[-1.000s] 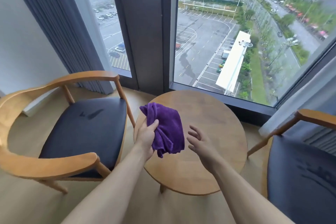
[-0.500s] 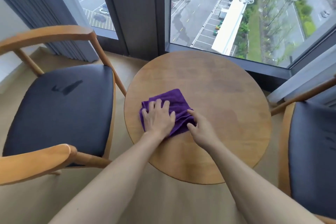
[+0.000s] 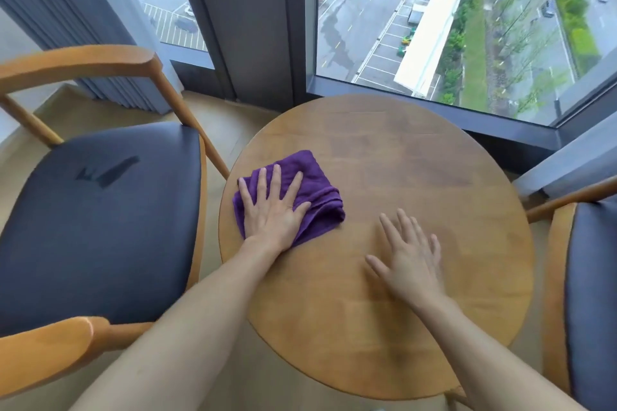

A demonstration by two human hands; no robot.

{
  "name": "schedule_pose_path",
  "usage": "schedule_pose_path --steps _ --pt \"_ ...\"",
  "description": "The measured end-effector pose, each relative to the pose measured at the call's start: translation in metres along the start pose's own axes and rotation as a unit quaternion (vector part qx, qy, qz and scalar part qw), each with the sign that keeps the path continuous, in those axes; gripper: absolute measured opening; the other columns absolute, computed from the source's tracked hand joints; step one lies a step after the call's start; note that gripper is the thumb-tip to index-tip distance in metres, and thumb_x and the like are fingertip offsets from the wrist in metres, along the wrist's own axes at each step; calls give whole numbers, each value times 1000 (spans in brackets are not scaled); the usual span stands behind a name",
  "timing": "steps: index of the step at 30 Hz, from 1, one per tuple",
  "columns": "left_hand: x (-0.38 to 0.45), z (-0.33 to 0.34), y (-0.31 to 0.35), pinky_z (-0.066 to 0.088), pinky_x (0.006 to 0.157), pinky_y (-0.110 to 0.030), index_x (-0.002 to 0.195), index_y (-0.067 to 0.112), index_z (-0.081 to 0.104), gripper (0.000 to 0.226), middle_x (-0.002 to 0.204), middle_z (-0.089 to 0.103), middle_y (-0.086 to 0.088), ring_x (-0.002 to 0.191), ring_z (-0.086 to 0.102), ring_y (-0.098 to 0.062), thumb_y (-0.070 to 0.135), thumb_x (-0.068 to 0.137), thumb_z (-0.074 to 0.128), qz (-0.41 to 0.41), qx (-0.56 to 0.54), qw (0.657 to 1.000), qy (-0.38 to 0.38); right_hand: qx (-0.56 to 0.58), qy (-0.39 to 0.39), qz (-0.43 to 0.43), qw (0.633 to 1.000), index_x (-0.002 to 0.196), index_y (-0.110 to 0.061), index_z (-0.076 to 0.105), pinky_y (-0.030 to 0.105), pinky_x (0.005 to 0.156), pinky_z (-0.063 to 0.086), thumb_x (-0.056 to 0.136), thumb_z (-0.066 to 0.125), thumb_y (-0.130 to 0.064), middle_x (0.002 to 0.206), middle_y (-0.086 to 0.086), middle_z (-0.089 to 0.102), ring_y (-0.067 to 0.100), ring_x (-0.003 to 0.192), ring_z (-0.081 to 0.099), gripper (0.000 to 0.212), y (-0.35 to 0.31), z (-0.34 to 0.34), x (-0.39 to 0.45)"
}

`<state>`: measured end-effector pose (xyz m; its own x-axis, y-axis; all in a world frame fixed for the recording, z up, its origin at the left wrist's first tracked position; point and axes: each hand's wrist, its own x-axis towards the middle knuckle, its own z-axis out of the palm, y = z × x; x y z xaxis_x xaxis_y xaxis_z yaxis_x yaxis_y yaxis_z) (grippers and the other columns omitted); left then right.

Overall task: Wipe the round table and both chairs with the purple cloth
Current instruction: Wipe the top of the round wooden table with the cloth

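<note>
The left hand (image 3: 272, 210) lies flat, fingers spread, pressing the folded purple cloth (image 3: 312, 200) onto the round table (image 3: 417, 160) near its left edge; the right hand (image 3: 409, 255) rests open nearby, holding nothing. Best to keep even pressure and sweep overlapping passes across to the far rim.

table (image 3: 417, 177): smooth wood, satin sheen; purple cloth (image 3: 320, 190): soft, matt terry fabric; left chair (image 3: 100, 237) and right chair (image 3: 594, 294): smooth varnished wood frames, dark padded seats with faint sheen
</note>
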<state>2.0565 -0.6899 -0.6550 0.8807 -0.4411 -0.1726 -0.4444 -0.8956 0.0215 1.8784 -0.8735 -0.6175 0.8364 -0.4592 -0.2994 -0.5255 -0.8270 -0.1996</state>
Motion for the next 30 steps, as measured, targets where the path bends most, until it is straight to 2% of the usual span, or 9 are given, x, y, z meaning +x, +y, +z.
schedule_pose_path --steps 4,8,11,14,16,19,24,27,30 --pt "49 -9 -5 -13 116 -62 158 36 -3 68 167 -8 -10 153 -13 -31 65 98 5 -86 7 996 6 -52 -35 -48 997 154 -46 -4 52 121 1 86 41 -72 165 -8 -11 16 153 -9 85 19 3 13" --pt "77 -7 39 -10 118 -59 160 21 5 78 166 -4 -18 153 -11 -33 65 96 7 -118 -13 992 39 -41 -31 -64 997 152 -46 -14 54 121 -2 83 40 -74 163 -7 -23 18 151 -19 92 25 10 10" --pt "84 -7 95 -15 118 -58 159 16 6 90 166 -3 -16 153 -10 -33 73 90 10 -41 -28 998 42 -39 -39 -71 996 150 -46 -21 54 120 -4 83 37 -74 160 -7 -30 19 149 -25 93 26 12 11" --pt "70 -3 131 -9 119 -59 159 22 11 89 167 0 -12 153 -7 -31 75 87 14 80 -7 996 37 -38 -46 -65 996 148 -45 -25 55 120 -4 82 36 -76 158 -7 -33 18 148 -27 95 28 10 12" --pt "59 -1 121 -6 120 -57 159 31 12 80 167 3 -9 154 -5 -28 72 90 19 144 9 989 29 -28 -41 -70 996 152 -45 -13 56 120 2 79 43 -77 161 -7 -24 19 151 -18 98 23 7 11" --pt "60 -2 69 -3 122 -53 157 43 10 67 168 3 -2 155 -2 -21 66 95 21 187 31 981 30 -22 -48 -59 997 150 -38 33 61 110 30 62 71 -72 162 0 24 25 148 27 102 17 -4 12" --pt "97 -18 -1 -3 122 -54 158 40 11 65 168 2 -4 154 -1 -24 62 96 15 5 19 999 34 -2 -43 -60 997 137 -29 58 61 97 45 40 83 -70 147 5 50 29 133 51 108 19 -5 14" --pt "138 -21 21 -3 119 -63 158 37 11 66 167 3 -8 154 -1 -30 62 98 23 -96 -20 995 37 4 -45 -66 997 135 -29 60 56 106 30 36 82 -71 146 5 52 26 136 42 110 22 -2 14" --pt "187 -24 64 -5 114 -70 158 38 7 72 167 -1 -9 153 -5 -34 69 94 20 -132 -45 990 28 9 -61 -70 996 133 -30 62 51 108 12 33 78 -75 144 5 54 23 134 36 111 22 -1 17"
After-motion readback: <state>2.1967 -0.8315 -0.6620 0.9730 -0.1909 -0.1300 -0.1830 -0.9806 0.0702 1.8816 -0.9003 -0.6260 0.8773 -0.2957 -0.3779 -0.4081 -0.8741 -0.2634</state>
